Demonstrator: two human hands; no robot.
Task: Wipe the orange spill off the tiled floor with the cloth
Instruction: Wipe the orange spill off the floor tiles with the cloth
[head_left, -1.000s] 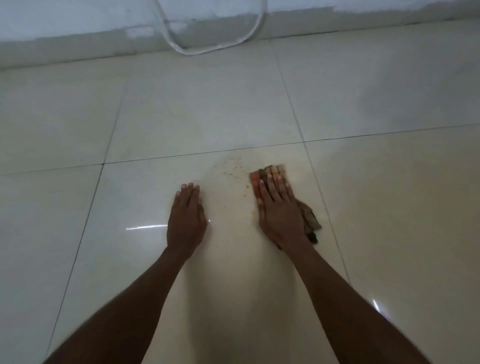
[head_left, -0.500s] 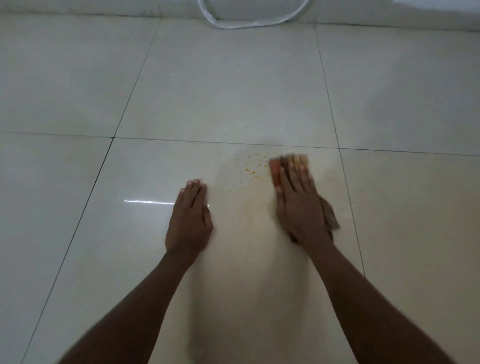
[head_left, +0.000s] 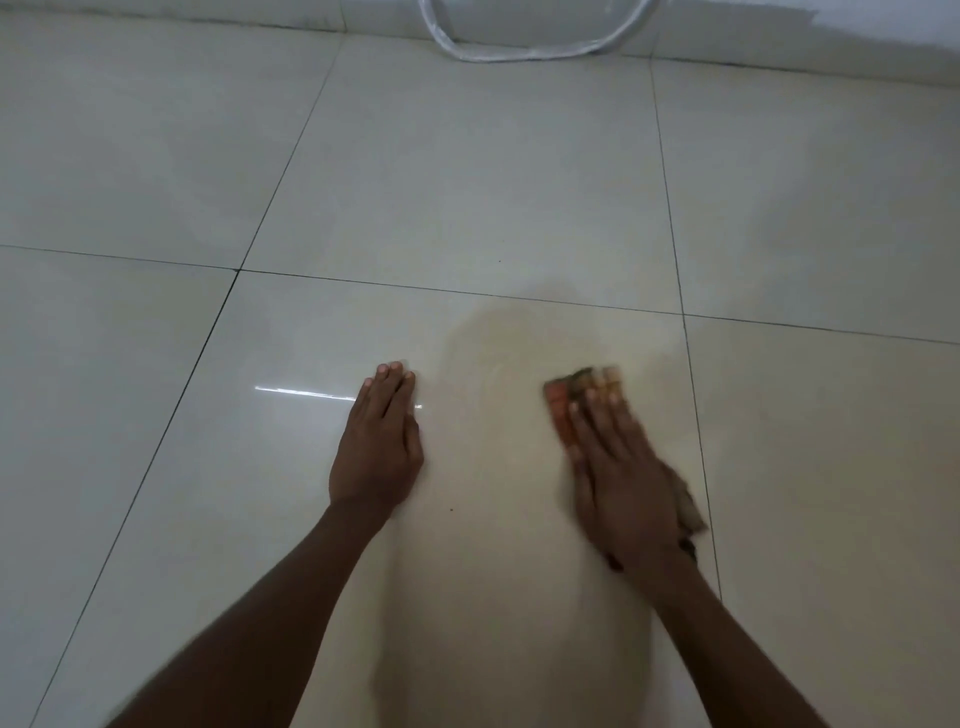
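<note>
My right hand lies flat on a folded cloth, pressing it to the cream tiled floor. The cloth is orange-stained at its front edge and brownish where it sticks out behind the wrist. A faint yellowish wet smear spreads on the tile just beyond and left of the cloth. No orange specks show in the smear. My left hand rests palm down on the same tile, fingers together, holding nothing.
Dark grout lines cross the floor ahead of and beside both hands. A white looped hose or cord lies on the floor at the foot of the wall. A bright light reflection glints left of my left hand.
The orange specks seen beside the cloth are gone, leaving a faint smear. My right hand and cloth have shifted back and right. My left hand stayed planted.
</note>
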